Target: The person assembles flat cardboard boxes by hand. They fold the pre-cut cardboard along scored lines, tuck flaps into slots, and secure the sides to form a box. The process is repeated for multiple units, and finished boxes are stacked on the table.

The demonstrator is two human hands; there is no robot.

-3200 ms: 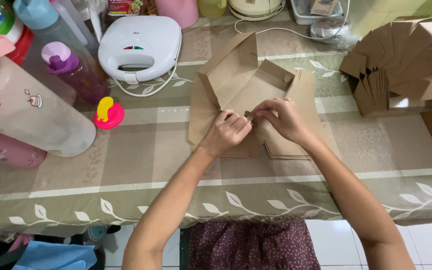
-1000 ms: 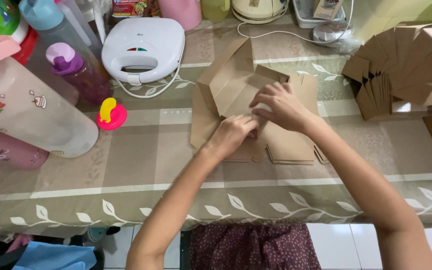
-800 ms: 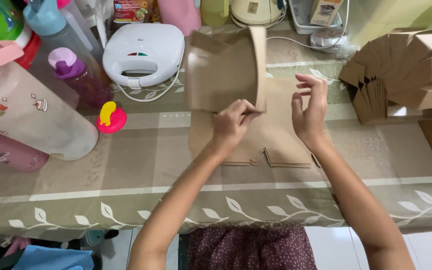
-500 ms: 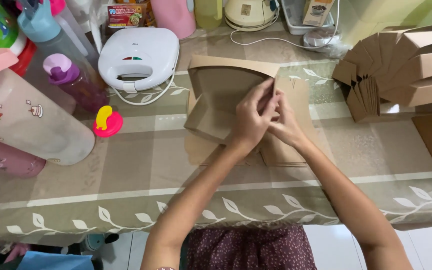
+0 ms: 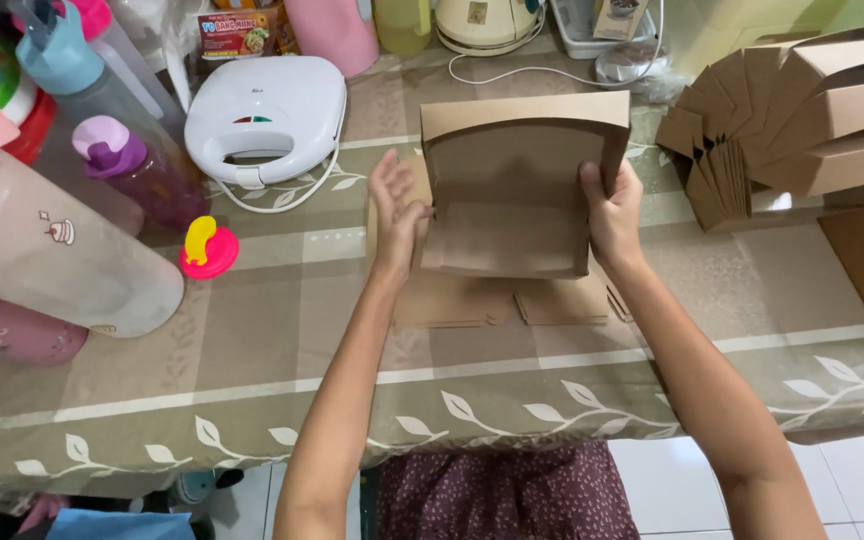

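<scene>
A half-folded brown cardboard box (image 5: 512,180) stands open in front of me, its lid raised toward the back. My right hand (image 5: 612,215) grips the box's right wall. Pressed flat against the left wall is my left hand (image 5: 395,210), fingers spread and upright. Flat cardboard blanks (image 5: 472,300) lie on the table under the box.
A stack of folded brown boxes (image 5: 802,110) fills the right side. On the left stand a white sandwich maker (image 5: 264,110), several bottles (image 5: 112,110) and a pink-and-yellow toy (image 5: 207,250). The table carries an olive leaf-patterned cloth (image 5: 252,400).
My hands were together at the box's middle; they have spread to its two sides. The box now stands squarer, with its lid up.
</scene>
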